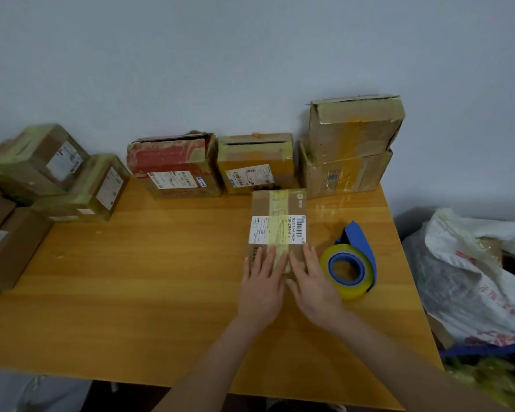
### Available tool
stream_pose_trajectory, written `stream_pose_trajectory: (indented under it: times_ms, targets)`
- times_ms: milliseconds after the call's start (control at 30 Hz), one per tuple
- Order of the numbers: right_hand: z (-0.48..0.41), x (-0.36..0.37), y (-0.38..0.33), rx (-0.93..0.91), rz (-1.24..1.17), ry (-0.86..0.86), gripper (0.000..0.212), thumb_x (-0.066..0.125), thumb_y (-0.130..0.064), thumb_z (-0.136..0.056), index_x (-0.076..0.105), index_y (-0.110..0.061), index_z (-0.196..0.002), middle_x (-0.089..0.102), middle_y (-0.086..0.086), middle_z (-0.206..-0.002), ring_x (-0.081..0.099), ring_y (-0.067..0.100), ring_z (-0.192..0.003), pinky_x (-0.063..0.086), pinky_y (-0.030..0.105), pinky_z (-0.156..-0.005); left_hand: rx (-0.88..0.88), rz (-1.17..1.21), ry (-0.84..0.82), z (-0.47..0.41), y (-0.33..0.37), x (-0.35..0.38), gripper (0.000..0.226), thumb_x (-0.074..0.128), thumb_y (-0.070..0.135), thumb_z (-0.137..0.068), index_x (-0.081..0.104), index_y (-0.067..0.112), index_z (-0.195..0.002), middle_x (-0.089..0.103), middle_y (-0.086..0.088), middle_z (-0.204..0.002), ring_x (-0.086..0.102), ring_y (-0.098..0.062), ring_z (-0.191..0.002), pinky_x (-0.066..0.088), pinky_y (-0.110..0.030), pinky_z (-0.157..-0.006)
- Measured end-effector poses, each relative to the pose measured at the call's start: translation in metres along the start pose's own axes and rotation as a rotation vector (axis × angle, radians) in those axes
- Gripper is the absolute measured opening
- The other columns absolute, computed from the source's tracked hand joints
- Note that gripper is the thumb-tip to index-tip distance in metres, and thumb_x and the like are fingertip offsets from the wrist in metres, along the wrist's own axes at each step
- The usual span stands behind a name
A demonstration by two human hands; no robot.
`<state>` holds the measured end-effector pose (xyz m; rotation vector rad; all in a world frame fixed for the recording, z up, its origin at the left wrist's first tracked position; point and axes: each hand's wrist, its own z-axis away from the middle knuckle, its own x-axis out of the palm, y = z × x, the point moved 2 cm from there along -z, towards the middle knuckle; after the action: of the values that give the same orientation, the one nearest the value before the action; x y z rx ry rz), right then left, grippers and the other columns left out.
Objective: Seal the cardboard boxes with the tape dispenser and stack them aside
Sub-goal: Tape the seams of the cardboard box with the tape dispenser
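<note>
**Box pressed down mid-job.** Both hands lay flat on a small cardboard box (262, 203) on a wooden table (131, 278). The left hand (260, 288) and right hand (312, 288) were side by side, their fingers (268, 260) straight and slightly spread. They pressed on the near end of the lid and gripped nothing.

A strip of yellowish tape (278, 233) ran away from the fingertips along the middle of the lid and across a white shipping label (257, 230). This box looked sealed or nearly so, and smoothing the tape seemed to be the step in hand. The tape dispenser (351, 263), blue with a yellow roll, lay untouched on the table just beside the right hand's little finger.

Well to the left of the fingers, a pile of boxes (42, 173) banded in greenish tape appeared to be the finished stack. Beyond the fingertips, a red-faced box (173, 165), a yellow-taped box (254, 163) and a two-high stack (348, 150) stood in a row against the wall (250, 55). Dark gaps showed along several of their tops, which suggested they were not yet sealed. On that reading the job seemed roughly half done, and the box under the hands was yet to be set aside.

The table was orange-toned wood grain with a slight sheen, and the wall was plain pale grey-blue. To the right of the hands, past the table's edge, lay crumpled plastic bags (473, 278).
</note>
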<state>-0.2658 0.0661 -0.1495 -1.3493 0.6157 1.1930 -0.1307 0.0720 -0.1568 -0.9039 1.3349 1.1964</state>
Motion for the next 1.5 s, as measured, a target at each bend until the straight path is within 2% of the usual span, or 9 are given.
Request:
stream_pose_trajectory:
  times_ms: [200, 267, 367, 467, 533, 833, 933, 1167, 1500]
  targets:
    - [0.001, 0.008, 0.005, 0.010, -0.232, -0.047, 0.066, 0.038, -0.036, -0.104, -0.001, -0.023, -0.156, -0.033, -0.007, -0.156, -0.003, 0.021, -0.150, 0.034, 0.037, -0.114, 0.032, 0.175, 0.052, -0.002, -0.006, 0.002, 0.052, 0.030, 0.032, -0.104, 0.008, 0.032, -0.152, -0.005, 0.006, -0.158, -0.010, -0.019, -0.147, -0.009, -0.039, -0.119]
    - [0.002, -0.002, 0.010, 0.018, -0.367, 0.025, 0.061, 0.043, -0.034, -0.102, 0.015, -0.020, -0.155, -0.015, -0.010, -0.161, 0.017, 0.014, -0.147, 0.041, 0.035, -0.108, -0.060, 0.508, 0.149, 0.003, -0.015, -0.009, 0.049, 0.045, 0.021, -0.101, 0.031, 0.022, -0.148, 0.021, 0.002, -0.158, 0.023, -0.017, -0.144, 0.020, -0.035, -0.119]
    - [0.004, -0.016, 0.022, 0.178, -0.418, 0.244, 0.053, 0.053, -0.035, -0.098, 0.040, -0.018, -0.147, 0.040, 0.002, -0.149, 0.052, 0.013, -0.121, 0.049, 0.032, -0.094, -0.326, 0.624, 0.334, 0.012, -0.043, -0.019, 0.041, 0.059, 0.023, -0.094, 0.052, 0.017, -0.133, 0.048, 0.003, -0.126, 0.053, -0.012, -0.107, 0.050, -0.026, -0.091]
    - [0.002, -0.020, 0.027, 0.230, -0.447, 0.187, 0.050, 0.057, -0.038, -0.096, 0.045, -0.015, -0.139, 0.058, -0.006, -0.089, 0.056, 0.008, -0.074, 0.045, 0.019, -0.060, -0.441, 0.724, 0.243, 0.011, -0.055, -0.018, 0.037, 0.063, 0.030, -0.091, 0.055, 0.015, -0.124, 0.057, 0.007, -0.093, 0.055, -0.005, -0.081, 0.046, -0.013, -0.064]
    - [-0.001, -0.016, 0.027, 0.225, -0.461, 0.115, 0.055, 0.057, -0.037, -0.096, 0.039, -0.016, -0.143, 0.055, -0.009, -0.077, 0.055, 0.006, -0.067, 0.040, 0.016, -0.053, -0.443, 0.786, 0.179, 0.008, -0.054, -0.014, 0.033, 0.065, 0.026, -0.090, 0.057, 0.015, -0.120, 0.058, 0.008, -0.081, 0.054, -0.002, -0.071, 0.043, -0.009, -0.056]
    - [-0.006, -0.015, 0.028, 0.189, -0.245, 0.126, 0.060, 0.068, -0.029, -0.090, 0.044, -0.027, -0.144, 0.067, -0.001, -0.092, 0.062, 0.015, -0.082, 0.056, 0.031, -0.074, -0.428, 0.715, 0.136, 0.002, -0.060, -0.011, 0.025, 0.073, 0.016, -0.083, 0.061, 0.012, -0.104, 0.057, 0.010, -0.074, 0.053, 0.000, -0.064, 0.043, -0.007, -0.053]
    - [-0.011, -0.023, 0.025, 0.139, -0.013, 0.093, 0.051, 0.065, -0.042, -0.089, 0.046, -0.027, -0.134, 0.067, -0.003, -0.099, 0.062, 0.015, -0.082, 0.054, 0.031, -0.067, -0.428, 0.610, 0.038, -0.004, -0.057, -0.012, 0.038, 0.079, 0.026, -0.075, 0.051, 0.020, -0.100, 0.057, 0.012, -0.079, 0.052, 0.003, -0.066, 0.043, -0.011, -0.049]
    - [-0.032, -0.017, 0.010, 0.142, 0.182, 0.039, 0.071, 0.060, -0.065, -0.081, 0.029, -0.027, -0.132, 0.056, 0.003, -0.112, 0.062, 0.023, -0.091, 0.049, 0.032, -0.063, -0.295, 0.459, -0.018, -0.030, -0.041, -0.012, 0.109, 0.083, 0.038, -0.069, 0.013, 0.014, -0.149, 0.048, -0.009, -0.134, 0.053, -0.023, -0.117, 0.049, -0.033, -0.092]
    - [-0.033, -0.019, 0.042, 0.034, -0.206, -0.100, 0.074, 0.069, -0.040, -0.087, 0.027, -0.031, -0.147, 0.062, 0.003, -0.119, 0.056, 0.015, -0.093, 0.050, 0.025, -0.075, -0.148, 0.649, -0.029, -0.014, -0.074, -0.008, 0.091, 0.069, 0.011, -0.086, 0.007, 0.036, -0.147, 0.056, -0.001, -0.135, 0.060, -0.013, -0.113, 0.046, -0.038, -0.102]
